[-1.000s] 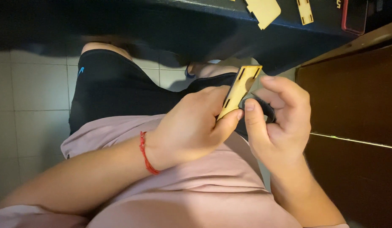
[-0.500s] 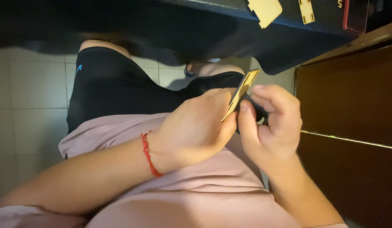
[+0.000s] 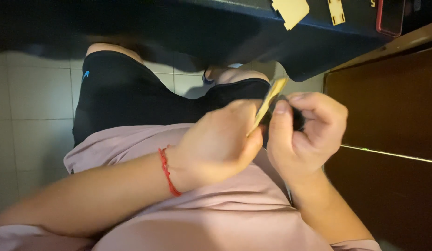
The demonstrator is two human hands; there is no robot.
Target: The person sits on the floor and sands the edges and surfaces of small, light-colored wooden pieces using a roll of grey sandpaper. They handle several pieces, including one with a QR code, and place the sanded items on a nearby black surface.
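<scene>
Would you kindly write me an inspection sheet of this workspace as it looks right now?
Surface: dark blue table top, its edge above the lap.
Job's things: thin yellow wooden piece, seen edge-on, held between both hands over the lap.
Clutter: two flat yellow wooden pieces and a red-edged phone on the table.
Hands: left hand and right hand both grip the piece; red string bracelet on the left wrist.
Cables: nothing seen.
Surroundings: tiled floor, brown wooden cabinet.

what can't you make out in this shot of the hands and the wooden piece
Head view:
- Wooden piece: seen edge-on, lower end hidden between the left hand and right hand.
- Dark thing in the right hand: covered by the fingers.
- Wooden parts on the table: cut off by the top edge.
</scene>
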